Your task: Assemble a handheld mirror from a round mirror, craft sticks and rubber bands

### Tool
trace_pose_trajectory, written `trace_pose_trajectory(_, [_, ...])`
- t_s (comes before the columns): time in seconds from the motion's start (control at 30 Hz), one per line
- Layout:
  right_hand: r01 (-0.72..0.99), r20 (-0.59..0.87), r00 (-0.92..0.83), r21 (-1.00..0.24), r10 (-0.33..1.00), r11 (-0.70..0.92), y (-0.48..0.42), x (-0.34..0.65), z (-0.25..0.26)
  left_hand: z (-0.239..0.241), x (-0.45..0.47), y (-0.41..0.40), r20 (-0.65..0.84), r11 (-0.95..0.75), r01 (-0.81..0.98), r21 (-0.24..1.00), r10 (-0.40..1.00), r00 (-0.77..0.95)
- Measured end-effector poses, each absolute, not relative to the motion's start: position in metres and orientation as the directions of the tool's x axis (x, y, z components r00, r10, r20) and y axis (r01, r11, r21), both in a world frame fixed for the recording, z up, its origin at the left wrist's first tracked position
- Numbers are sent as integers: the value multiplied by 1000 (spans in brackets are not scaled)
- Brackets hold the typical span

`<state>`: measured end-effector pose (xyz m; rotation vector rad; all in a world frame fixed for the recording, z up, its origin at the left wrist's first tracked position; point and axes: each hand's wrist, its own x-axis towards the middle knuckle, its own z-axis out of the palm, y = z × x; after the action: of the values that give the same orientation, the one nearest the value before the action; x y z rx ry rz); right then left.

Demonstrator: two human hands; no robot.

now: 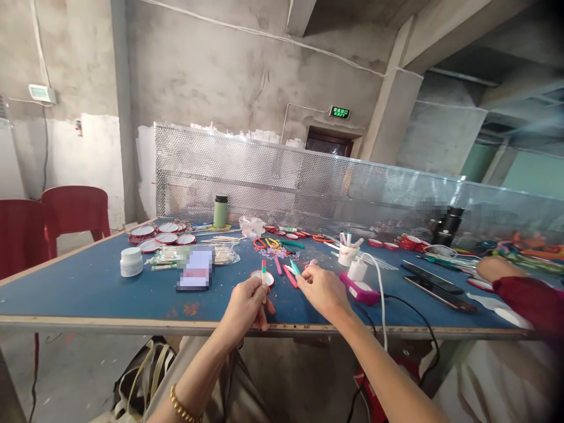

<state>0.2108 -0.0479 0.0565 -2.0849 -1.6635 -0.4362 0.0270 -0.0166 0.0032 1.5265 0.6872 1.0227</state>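
My left hand (247, 305) is closed around a thin pen-like stick (264, 276) with a green tip and red band, held upright over the front of the blue table (88, 288). My right hand (321, 289) pinches a small teal-tipped piece (295, 268) just to the right of it. Under the stick lies a small round red-rimmed disc (258, 276). Several red and pink sticks (286, 271) lie on the table between the hands.
A white jar (131, 261), red-rimmed discs (161, 234), a green flask (220, 211), a cup of markers (347, 251), a pink device with white charger (361, 285) and phones (436, 288) sit on the table. Another person's arm (515, 288) rests at right. Red chairs (53, 220) stand left.
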Motion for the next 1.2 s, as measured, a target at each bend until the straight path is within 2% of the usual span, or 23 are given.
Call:
trace_pose_trajectory(0.07, [972,472,223,-37,853,-233,-47,202,55,4,27,-17,240,-219,-99,971,857,456])
trace_pose_trajectory(0.17, [971,421,165,88,892,-221,-42,193,50,4,27,-18,237,-221,-89,971,855,461])
trace_pose_trajectory(0.33, [966,372,114,176,921,-191,-29,189,41,4,27,-18,248,-231,-93,968,852,462])
trace_pose_trajectory(0.67, [961,406,82,209,910,-180,-23,188,31,2,28,-17,256,-238,-97,966,852,457])
trace_pose_trajectory(0.87, [966,456,95,173,885,-192,-2,201,65,3,28,-17,249,-223,-111,968,855,456])
trace_pose_trajectory(1.0, [977,369,58,168,928,-128,37,203,84,3,29,-16,245,-213,-121,970,859,449])
trace_pose_trajectory(1.2, [994,189,55,87,980,-72,85,189,68,0,30,-15,249,-222,-113,968,853,458])
